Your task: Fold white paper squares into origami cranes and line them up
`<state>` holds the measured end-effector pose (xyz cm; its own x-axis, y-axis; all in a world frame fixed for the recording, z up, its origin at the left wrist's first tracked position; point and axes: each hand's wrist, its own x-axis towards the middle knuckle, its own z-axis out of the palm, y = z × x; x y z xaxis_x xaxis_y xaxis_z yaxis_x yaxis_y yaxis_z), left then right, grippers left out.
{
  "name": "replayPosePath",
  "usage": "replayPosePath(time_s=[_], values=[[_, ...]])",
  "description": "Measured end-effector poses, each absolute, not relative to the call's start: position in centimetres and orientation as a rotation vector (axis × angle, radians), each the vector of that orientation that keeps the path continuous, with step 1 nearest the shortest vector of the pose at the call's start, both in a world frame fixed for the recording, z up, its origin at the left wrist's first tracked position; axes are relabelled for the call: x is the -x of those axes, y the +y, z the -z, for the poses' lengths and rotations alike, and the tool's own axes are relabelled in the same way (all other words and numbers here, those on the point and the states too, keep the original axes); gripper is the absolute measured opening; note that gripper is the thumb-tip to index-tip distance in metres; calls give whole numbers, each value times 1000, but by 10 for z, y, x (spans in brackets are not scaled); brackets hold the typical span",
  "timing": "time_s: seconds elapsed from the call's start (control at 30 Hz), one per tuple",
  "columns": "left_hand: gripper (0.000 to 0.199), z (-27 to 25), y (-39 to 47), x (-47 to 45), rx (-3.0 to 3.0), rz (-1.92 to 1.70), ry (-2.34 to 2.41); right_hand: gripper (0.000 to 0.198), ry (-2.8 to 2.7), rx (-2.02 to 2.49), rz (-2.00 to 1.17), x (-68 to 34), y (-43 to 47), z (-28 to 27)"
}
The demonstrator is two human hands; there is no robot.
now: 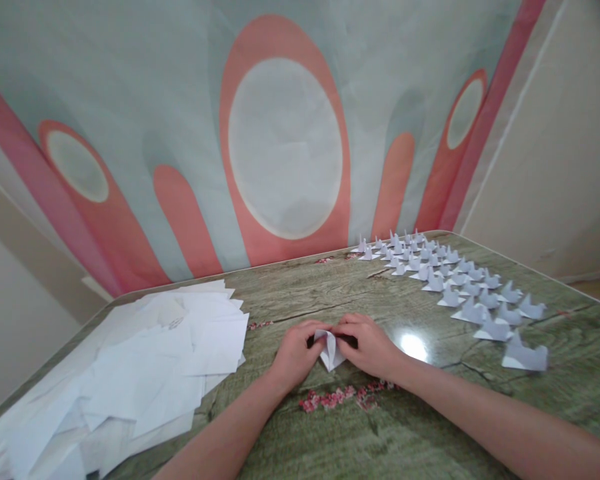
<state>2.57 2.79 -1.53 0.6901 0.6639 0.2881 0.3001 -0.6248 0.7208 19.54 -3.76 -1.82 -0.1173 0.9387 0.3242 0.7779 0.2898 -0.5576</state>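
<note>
A small piece of folded white paper (332, 355) is held low over the middle of the table, its point facing me and its upper flaps parted. My left hand (297, 350) pinches its left side between thumb and fingers. From the other side, my right hand (367, 343) grips the right edge the same way. The fingertips of both hands nearly meet at the top of the paper and hide its far edge.
Loose white paper sheets (145, 360) lie in a spread pile on the left. Several rows of folded paper birds (473, 310) stand on the right. The wood-patterned table (280, 433) has printed pink flowers and meets a patterned backdrop (285, 250) at the back.
</note>
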Motion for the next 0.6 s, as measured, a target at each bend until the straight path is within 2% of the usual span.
replayPosePath(time_s=[0.33,0.6], values=[[24,16,27,-26,-2281,-735,842,15,-1872,1551,-433,-194,-39,14],[21,16,26,-26,-2319,-720,930,12,-1874,1578,-394,-188,-40,18]])
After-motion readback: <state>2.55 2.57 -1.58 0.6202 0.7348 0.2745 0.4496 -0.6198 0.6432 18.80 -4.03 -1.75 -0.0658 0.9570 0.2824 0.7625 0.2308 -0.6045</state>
